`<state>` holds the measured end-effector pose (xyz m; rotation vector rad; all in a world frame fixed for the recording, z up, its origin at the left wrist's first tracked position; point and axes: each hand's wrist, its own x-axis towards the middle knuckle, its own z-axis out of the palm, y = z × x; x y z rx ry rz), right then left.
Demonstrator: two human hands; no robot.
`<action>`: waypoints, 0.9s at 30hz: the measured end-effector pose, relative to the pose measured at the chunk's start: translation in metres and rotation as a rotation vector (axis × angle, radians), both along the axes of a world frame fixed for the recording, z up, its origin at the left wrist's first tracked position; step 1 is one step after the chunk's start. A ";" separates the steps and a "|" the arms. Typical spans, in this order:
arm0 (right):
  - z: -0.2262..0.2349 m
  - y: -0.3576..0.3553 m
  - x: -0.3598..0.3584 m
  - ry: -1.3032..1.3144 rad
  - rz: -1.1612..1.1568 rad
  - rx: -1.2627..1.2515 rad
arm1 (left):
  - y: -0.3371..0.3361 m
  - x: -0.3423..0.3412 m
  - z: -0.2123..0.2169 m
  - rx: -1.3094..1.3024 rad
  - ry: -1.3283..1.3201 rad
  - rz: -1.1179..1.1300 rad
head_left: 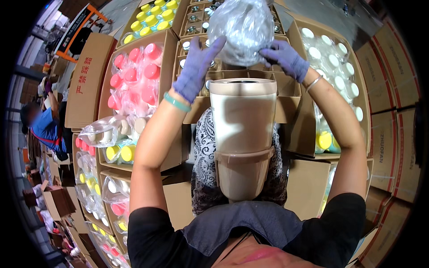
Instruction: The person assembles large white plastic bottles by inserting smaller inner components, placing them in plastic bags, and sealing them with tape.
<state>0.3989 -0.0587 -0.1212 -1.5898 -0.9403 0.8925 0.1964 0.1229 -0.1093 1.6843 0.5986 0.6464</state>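
A bulky bundle of clear crinkled plastic film [241, 31] is in front of me at the top; I cannot make out whether anything is inside. My right hand [286, 58], in a purple glove, pinches its lower right edge. On the other side, my left hand [196, 67], also gloved in purple, has its fingers spread, the thumb reaching to the film. Below the bundle, a cream bin-like container [243, 116] with a beige rim stands upright between my knees. A beige tub [243, 174] adjoins it on the side nearer my body.
A divided carton [292, 89] with glass jars lies under the bundle. Cartons of pink-capped bottles [134, 73] and white-capped bottles [333, 60] flank it. Yellow-capped bottles [152, 20] sit far left. Sealed cartons [391, 67] are stacked right. Another person [47, 127] is at far left.
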 end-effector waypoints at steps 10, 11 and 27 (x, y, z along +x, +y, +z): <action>-0.044 0.006 -0.013 -0.432 -0.242 0.025 | 0.008 0.014 -0.045 -0.117 0.005 -0.057; -0.050 0.002 -0.005 -0.500 -0.226 -0.065 | 0.007 0.011 -0.052 -0.012 0.034 -0.042; 0.026 -0.111 -0.110 -0.839 -0.571 0.509 | -0.096 -0.129 0.029 0.635 -0.135 -0.390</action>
